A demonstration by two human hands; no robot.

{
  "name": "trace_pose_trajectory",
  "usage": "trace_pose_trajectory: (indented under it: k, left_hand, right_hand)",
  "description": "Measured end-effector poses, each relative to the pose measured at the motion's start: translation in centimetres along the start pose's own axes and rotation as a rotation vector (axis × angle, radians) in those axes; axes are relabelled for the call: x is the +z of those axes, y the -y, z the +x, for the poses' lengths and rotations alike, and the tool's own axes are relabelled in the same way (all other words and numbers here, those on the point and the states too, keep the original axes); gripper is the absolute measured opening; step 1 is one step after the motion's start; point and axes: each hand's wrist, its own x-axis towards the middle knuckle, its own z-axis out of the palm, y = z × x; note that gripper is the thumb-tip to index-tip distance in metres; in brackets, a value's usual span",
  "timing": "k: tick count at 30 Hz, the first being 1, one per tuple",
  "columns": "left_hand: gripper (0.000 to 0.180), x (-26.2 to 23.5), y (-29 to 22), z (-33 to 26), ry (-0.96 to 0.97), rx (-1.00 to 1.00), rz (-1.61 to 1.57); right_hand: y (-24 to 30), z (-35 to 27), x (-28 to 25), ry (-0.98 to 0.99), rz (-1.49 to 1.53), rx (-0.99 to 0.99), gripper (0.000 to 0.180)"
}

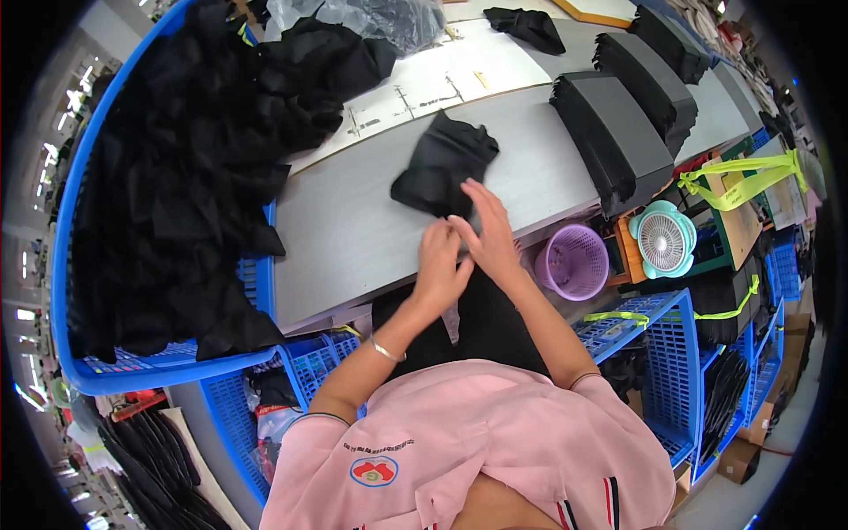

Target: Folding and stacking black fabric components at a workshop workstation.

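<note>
A black fabric piece (446,163) lies on the grey tabletop just ahead of me, its near left edge a little blurred. My left hand (442,267) is at its near edge, fingers curled and pinched at the fabric; the exact grip is partly hidden. Close beside it, my right hand (491,234) has its fingers stretched out, the fingertips over the fabric's near right edge and the thumb apart, pointing at the left hand's fingertips.
A large blue crate (66,291) heaped with black fabric pieces (177,177) stands at left. Stacks of black pieces (609,132) sit on the table's right. Below them are a purple basket (574,262), a small turquoise fan (664,240) and another blue crate (671,371). A white marked board (442,84) lies at the back.
</note>
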Motion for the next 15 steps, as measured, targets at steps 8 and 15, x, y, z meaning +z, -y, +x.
trace_pose_trajectory:
  k: [8,15]
  left_hand:
    - [0.044,-5.8,-0.7,2.6,-0.167,0.076,0.048]
    - [0.033,-3.7,2.1,1.9,0.004,-0.375,-0.206]
  right_hand:
    - [-1.8,-2.6,0.4,0.047,0.061,0.010,0.038]
    - [3.4,-4.1,-2.0,-0.274,-0.410,-0.169,0.032]
